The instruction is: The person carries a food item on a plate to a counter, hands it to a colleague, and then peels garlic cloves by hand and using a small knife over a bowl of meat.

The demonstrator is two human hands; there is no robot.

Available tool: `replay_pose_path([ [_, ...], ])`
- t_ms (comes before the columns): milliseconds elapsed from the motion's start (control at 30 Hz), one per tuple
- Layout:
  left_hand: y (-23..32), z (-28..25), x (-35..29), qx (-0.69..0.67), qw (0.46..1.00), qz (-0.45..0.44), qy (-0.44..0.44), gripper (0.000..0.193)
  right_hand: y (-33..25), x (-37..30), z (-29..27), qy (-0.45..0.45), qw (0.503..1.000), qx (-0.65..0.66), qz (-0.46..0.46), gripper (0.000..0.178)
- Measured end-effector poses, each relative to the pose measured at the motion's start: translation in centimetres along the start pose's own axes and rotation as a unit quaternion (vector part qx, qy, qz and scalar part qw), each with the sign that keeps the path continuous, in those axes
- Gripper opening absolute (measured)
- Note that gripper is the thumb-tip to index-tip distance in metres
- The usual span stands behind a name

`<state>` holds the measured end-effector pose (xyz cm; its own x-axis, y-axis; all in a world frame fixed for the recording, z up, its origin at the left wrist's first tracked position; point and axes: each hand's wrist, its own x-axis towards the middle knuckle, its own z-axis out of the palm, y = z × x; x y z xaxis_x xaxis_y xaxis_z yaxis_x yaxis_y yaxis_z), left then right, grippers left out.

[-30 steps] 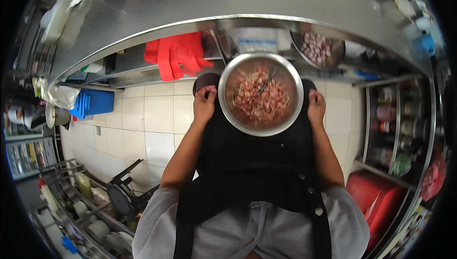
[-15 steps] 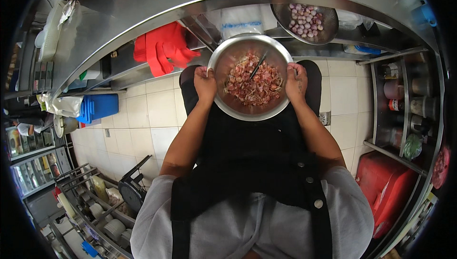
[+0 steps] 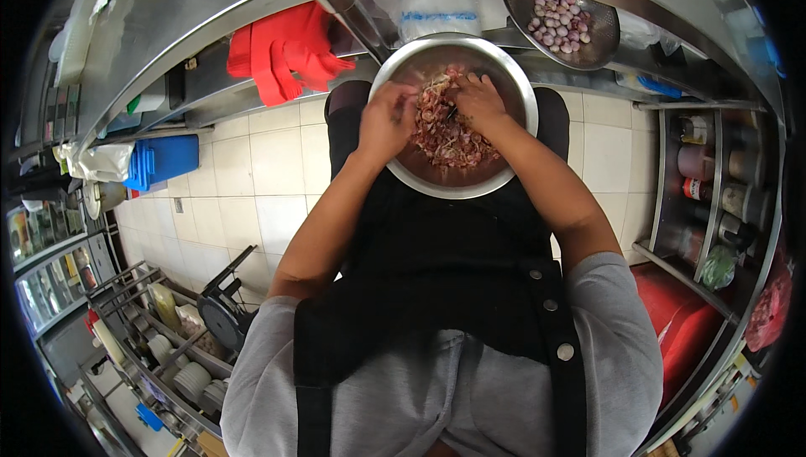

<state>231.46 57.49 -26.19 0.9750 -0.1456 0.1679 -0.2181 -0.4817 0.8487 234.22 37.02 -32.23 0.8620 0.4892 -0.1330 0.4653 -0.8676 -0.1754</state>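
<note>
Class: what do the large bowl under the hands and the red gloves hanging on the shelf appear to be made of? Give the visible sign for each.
Large bowl: likely stainless steel, brushed silver wall with a bright reflective rim. Red gloves: probably rubber or silicone, smooth, matte, uniformly red, drooping limply.

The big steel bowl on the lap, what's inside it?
The steel bowl holds reddish shallot peels and pieces. Both hands, left and right, are in it; what lies beneath them is hidden.
</note>
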Motion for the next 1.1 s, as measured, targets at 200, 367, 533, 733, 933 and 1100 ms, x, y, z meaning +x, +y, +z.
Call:
replay_pose_path([
  [200,-2.5,1.2,1.9,-0.036,0.991,-0.119,-0.048,0.015,-1.4,-1.1,-2.3,-0.133,0.987,-0.087,0.013,0.031],
  [367,-2.6,1.3,1.7,-0.017,0.991,-0.127,-0.035,0.021,-0.8,-4.9,-1.0,0.004,0.999,0.009,0.037,0.022],
  [533,-3.4,2.7,2.0,0.105,0.976,-0.190,-0.036,0.035,-1.5,-5.3,-5.3,-0.175,0.965,0.125,0.149,0.023],
  [733,-4.2,6.1,1.5,0.290,0.891,-0.202,-0.285,0.036,1.0,-5.3,-0.6,0.072,0.904,0.359,0.219,0.027],
  [933,-7.4,8.7,1.1,0.390,0.826,-0.128,-0.385,0.037,-1.3,-4.0,0.4,-0.001,0.844,0.418,0.337,0.056],
  [1100,-3.6,7.5,0.3,0.383,0.853,-0.084,-0.344,0.037,-2.5,-4.2,0.6,0.034,0.841,0.395,0.369,0.051],
])
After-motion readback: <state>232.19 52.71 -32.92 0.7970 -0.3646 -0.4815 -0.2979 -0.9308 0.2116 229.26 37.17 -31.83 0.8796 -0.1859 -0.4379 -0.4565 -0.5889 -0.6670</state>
